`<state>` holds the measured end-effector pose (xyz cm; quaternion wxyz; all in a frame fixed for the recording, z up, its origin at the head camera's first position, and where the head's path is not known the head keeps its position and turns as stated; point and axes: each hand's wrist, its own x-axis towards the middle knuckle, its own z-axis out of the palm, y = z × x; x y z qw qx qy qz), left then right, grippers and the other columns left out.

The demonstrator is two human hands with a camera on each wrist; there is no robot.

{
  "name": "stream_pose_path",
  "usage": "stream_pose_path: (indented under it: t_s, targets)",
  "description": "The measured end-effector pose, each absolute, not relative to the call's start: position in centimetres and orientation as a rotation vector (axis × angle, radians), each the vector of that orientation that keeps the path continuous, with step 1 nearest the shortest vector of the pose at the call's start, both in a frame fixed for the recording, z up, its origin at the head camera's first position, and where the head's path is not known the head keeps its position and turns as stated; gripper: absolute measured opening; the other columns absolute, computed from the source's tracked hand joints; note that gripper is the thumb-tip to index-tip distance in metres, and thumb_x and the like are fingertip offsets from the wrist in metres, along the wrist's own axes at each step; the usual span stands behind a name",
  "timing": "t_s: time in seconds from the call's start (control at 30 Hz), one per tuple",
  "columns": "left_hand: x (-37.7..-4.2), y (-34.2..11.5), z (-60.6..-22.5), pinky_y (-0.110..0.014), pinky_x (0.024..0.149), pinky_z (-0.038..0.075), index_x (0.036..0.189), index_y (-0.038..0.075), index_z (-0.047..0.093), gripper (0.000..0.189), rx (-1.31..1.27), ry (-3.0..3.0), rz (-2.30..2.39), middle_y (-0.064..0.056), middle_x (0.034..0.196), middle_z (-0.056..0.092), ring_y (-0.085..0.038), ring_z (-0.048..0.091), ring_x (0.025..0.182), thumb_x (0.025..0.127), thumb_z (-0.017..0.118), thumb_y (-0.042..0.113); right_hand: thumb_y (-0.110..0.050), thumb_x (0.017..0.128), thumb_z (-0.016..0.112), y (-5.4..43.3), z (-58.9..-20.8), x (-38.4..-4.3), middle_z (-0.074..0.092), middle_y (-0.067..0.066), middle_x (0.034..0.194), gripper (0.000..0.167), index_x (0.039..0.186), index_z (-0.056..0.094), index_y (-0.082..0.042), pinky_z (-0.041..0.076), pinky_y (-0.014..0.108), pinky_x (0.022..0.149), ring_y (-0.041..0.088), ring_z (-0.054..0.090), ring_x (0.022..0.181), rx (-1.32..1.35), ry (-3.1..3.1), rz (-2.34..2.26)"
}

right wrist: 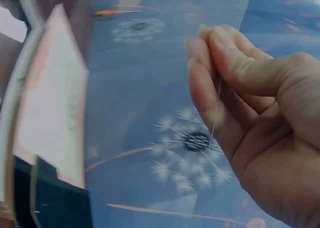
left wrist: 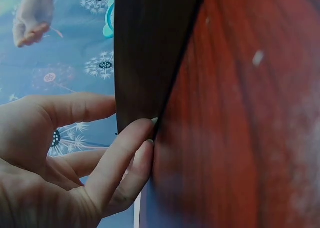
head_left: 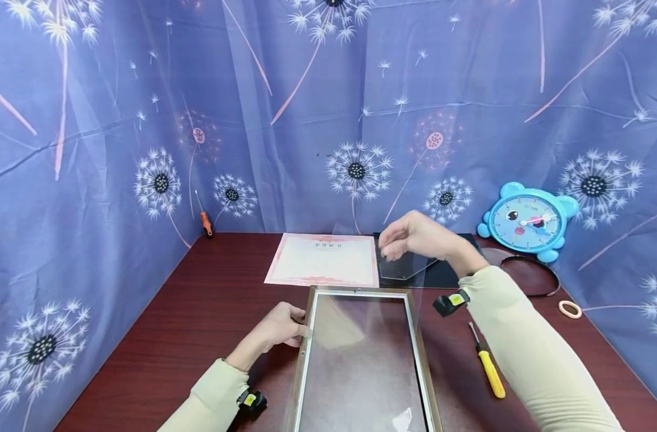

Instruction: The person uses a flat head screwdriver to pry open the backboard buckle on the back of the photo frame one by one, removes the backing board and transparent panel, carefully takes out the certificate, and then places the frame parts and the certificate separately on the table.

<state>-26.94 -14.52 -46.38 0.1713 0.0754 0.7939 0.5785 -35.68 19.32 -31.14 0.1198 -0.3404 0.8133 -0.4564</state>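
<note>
My left hand [head_left: 282, 326] holds the left side of a brown picture frame [head_left: 421, 360] with a white inner edge, lying flat on the table. In the left wrist view, the thumb and fingers of the left hand [left wrist: 100, 158] grip the frame's dark outer side [left wrist: 150, 48] close to the tabletop. Raised above the frame's far right corner, my right hand [head_left: 409, 236] pinches a clear, thin sheet [head_left: 382, 321] by its edge. Much of this see-through sheet shows only as faint edges and reflections. The right wrist view has the right hand [right wrist: 250, 88] with thumb and fingertips together on the sheet's edge.
Behind the frame lie a pink-bordered certificate [head_left: 328, 264] and a black panel [head_left: 448, 275]. A yellow-handled screwdriver [head_left: 490, 372], a tape ring [head_left: 570, 309], a dark hoop [head_left: 549, 282] and a blue toy clock [head_left: 525, 222] are on the right. An orange-handled screwdriver [head_left: 206, 223] is far left.
</note>
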Motion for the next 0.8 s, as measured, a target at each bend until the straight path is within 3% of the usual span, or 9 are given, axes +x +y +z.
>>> stream_pose_path:
  t_s: [0.23, 0.33, 0.47, 0.6, 0.8]
  targets:
    - [-27.1, -15.0, -46.7, -0.038, 0.067, 0.060, 0.129, -0.024, 0.050, 0.058, 0.239, 2.305, 1.591, -0.020, 0.097, 0.065, -0.026, 0.071, 0.074, 0.082, 0.076, -0.001, 0.011, 0.092, 0.064, 20.6, -30.3, -36.5, 0.073, 0.020, 0.088, 0.008, 0.098, 0.068, 0.011, 0.059, 0.042, 0.074, 0.026, 0.073, 0.080, -0.998, 2.097, -1.861]
    - [-27.1, -15.0, -46.9, -0.039, 0.067, 0.060, 0.129, -0.024, 0.050, 0.058, 0.232, 2.283, 1.611, -0.018, 0.093, 0.065, -0.024, 0.071, 0.072, 0.082, 0.075, -0.002, 0.016, 0.094, 0.055, 20.1, -30.8, -36.7, 0.074, 0.016, 0.089, 0.017, 0.097, 0.069, 0.007, 0.059, 0.038, 0.075, 0.022, 0.073, 0.081, -0.972, 1.831, -2.115]
    - [-27.0, -15.0, -46.9, -0.040, 0.067, 0.060, 0.130, -0.024, 0.049, 0.058, 0.217, 2.271, 1.628, -0.019, 0.095, 0.064, -0.024, 0.070, 0.071, 0.082, 0.075, -0.004, 0.017, 0.099, 0.043, 18.6, -31.5, -36.5, 0.073, 0.021, 0.096, 0.024, 0.100, 0.063, 0.004, 0.058, 0.038, 0.080, 0.028, 0.074, 0.088, -0.847, 1.488, -2.310]
    - [-27.0, -15.0, -46.7, -0.040, 0.067, 0.060, 0.131, -0.025, 0.048, 0.060, 0.206, 2.285, 1.621, -0.021, 0.100, 0.061, -0.024, 0.069, 0.072, 0.081, 0.075, -0.004, 0.016, 0.101, 0.037, 16.5, -32.3, -35.7, 0.072, 0.026, 0.101, 0.026, 0.111, 0.058, 0.003, 0.056, 0.039, 0.085, 0.033, 0.072, 0.095, -0.632, 1.367, -2.364]
    - [-27.2, -15.0, -46.5, -0.039, 0.068, 0.060, 0.130, -0.023, 0.050, 0.059, 0.214, 2.287, 1.618, -0.022, 0.104, 0.061, -0.023, 0.069, 0.071, 0.082, 0.075, -0.003, 0.016, 0.098, 0.042, 12.9, -34.0, -35.2, 0.068, 0.031, 0.108, 0.035, 0.133, 0.043, 0.014, 0.056, 0.038, 0.085, 0.029, 0.074, 0.089, -0.431, 1.581, -2.285]
